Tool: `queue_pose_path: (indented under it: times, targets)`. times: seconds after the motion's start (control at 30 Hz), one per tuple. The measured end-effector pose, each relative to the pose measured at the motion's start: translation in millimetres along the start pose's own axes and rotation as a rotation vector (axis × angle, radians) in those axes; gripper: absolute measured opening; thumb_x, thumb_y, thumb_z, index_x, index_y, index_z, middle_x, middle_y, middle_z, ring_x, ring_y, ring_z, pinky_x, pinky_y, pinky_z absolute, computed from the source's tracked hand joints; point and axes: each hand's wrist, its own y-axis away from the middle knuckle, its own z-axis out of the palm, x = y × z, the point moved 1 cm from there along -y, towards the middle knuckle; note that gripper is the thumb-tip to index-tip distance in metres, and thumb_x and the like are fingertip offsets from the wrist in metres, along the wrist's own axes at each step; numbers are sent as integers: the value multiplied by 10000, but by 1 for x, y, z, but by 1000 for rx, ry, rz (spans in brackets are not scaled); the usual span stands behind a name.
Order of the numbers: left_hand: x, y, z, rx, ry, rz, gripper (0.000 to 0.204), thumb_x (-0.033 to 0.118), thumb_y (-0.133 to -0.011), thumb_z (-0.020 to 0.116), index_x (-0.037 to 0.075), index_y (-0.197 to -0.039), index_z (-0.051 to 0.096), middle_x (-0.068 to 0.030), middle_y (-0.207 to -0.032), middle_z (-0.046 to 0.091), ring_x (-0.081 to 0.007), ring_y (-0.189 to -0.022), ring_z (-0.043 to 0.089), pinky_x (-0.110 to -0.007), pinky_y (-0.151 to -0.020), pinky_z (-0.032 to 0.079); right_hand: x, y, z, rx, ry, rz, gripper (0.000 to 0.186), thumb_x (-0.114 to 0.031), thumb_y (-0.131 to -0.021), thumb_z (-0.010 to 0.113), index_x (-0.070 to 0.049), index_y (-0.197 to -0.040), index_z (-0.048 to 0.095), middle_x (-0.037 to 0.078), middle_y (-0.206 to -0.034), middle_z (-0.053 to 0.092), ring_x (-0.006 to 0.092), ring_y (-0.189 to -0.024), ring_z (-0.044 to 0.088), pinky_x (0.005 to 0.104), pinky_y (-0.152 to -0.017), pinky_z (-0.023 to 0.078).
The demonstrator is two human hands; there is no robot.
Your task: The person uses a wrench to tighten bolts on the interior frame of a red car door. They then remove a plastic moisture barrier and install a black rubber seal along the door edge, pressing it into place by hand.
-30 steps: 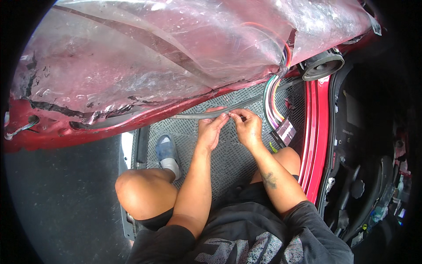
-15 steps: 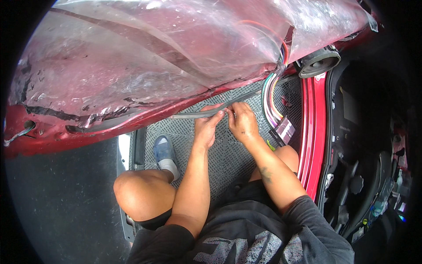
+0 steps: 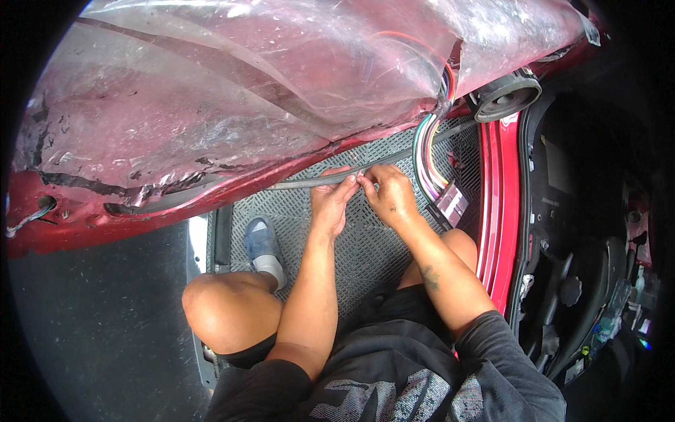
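Observation:
A long grey rubber weatherstrip (image 3: 294,184) runs along the lower edge of the red car door (image 3: 239,200), sagging away from it in the middle. My left hand (image 3: 328,205) is closed around the strip, thumb on the near side and fingers behind. Just right of it, my right hand (image 3: 391,197) is closed in a pinch, its fingertips against the strip and almost touching my left thumb. A tiny pale spot shows between the fingertips; what it is cannot be made out.
Cloudy plastic sheeting (image 3: 211,84) covers the door. A bundle of coloured wires (image 3: 424,148) hangs from it to a connector block (image 3: 451,205). A round speaker (image 3: 505,98) sits by the red sill (image 3: 498,211). Beneath lies a grey textured mat (image 3: 351,260) with my sandalled foot (image 3: 261,239).
My right fingertips have come down slightly and closer to my left thumb, pinching at the strip. My left hand stays in place on it. The wires appear shifted slightly left.

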Motion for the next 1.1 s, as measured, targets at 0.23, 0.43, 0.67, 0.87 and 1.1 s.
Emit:
queue_pose_path:
  times: [0.23, 0.43, 0.67, 0.87, 1.1]
  targets:
    - [-1, 4, -1, 11, 1, -10, 274, -10, -1016, 734, 12, -1276, 648, -136, -1236, 750, -238, -1153, 740, -426, -1074, 594, 17, 10, 8, 117, -2, -74, 152, -129, -893, 830, -30, -982, 758, 140, -909, 746, 361, -882, 705, 456, -804, 572]
    - [-1, 6, -3, 7, -10, -6, 265, -9, -1015, 733, 18, -1265, 649, -143, -1272, 742, -261, -1198, 726, -454, -1120, 569, 25, 18, 15, 98, 150, -177, 150, -111, -899, 826, -31, -1015, 772, 132, -921, 752, 327, -872, 717, 428, -782, 577]
    - [1, 5, -6, 11, -19, 34, 265, -14, -1011, 747, 0, -1255, 643, -136, -1265, 738, -197, -1133, 724, -368, -1033, 601, 33, 26, 16, -35, 25, -26, 144, -112, -952, 802, 8, -1020, 761, 119, -864, 784, 174, -779, 750, 346, -727, 598]
    - [3, 4, -3, -5, -9, 38, 254, -27, -1010, 743, 13, -1243, 651, -127, -1259, 741, -165, -1088, 718, -322, -987, 599, 31, 17, 19, -46, 33, -21, 147, -112, -960, 791, 8, -1037, 754, 151, -881, 784, 230, -789, 771, 373, -743, 604]
    - [3, -5, -6, -43, -40, 48, 250, -64, -1016, 705, 9, -1245, 635, -177, -1331, 713, -251, -1189, 717, -427, -1123, 580, 6, -4, 11, -32, 16, -26, 113, -58, -929, 751, 6, -1021, 736, 239, -910, 746, 431, -862, 747, 471, -775, 588]
